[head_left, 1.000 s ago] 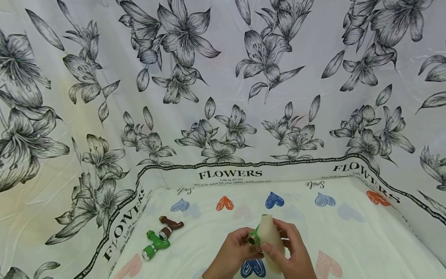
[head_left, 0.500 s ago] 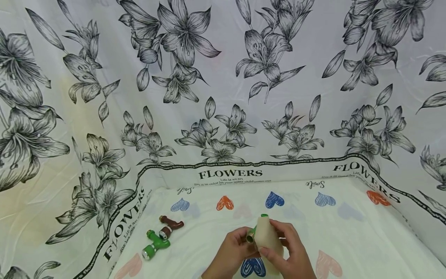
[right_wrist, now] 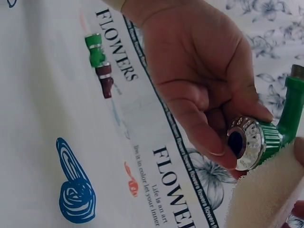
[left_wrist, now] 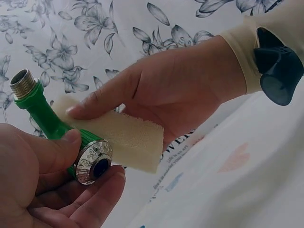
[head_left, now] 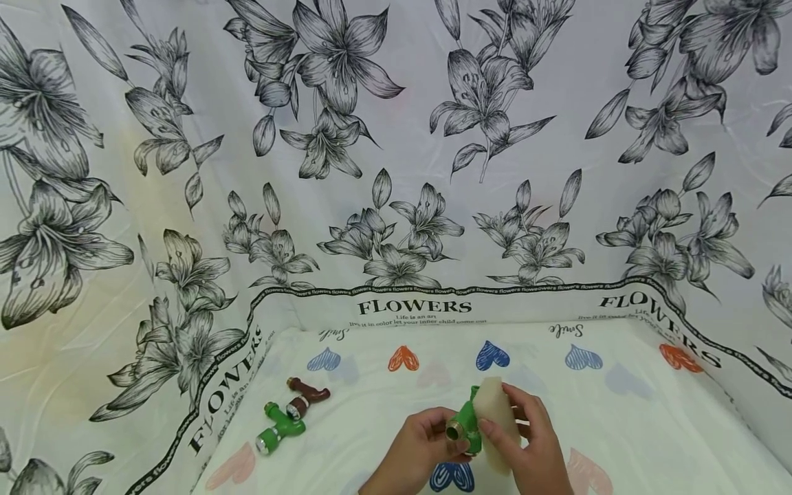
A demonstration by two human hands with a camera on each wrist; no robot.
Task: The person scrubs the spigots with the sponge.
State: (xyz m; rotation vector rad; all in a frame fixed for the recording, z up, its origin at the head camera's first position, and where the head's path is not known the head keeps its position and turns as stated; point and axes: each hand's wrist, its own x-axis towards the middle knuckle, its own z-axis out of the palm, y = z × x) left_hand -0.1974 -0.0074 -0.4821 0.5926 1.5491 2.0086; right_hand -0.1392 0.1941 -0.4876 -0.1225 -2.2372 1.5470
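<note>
My left hand [head_left: 421,443] grips a green plastic water tap [head_left: 465,426] by its ribbed, silver-and-black knob end. The tap's threaded brass mouth [left_wrist: 23,84] points up and away from the palm in the left wrist view. A beige, rough-edged sponge [head_left: 497,412] is pinched in my right hand [head_left: 537,440], thumb on the near face and fingers behind. It stands upright against the tap's right side. In the right wrist view the sponge [right_wrist: 266,190] hides part of the tap's body, and only a few fingertips of the right hand [right_wrist: 298,152] show at the edge.
On the white heart-printed cloth at left lie another green tap [head_left: 281,430] and a dark brown tap [head_left: 307,399], touching or nearly so. A flower-printed curtain [head_left: 396,151] rises behind and along both sides.
The sponge has shifted right and tilted, uncovering more of the green tap, which was largely behind it. The head view has turned slightly left. The two taps on the cloth stay put.
</note>
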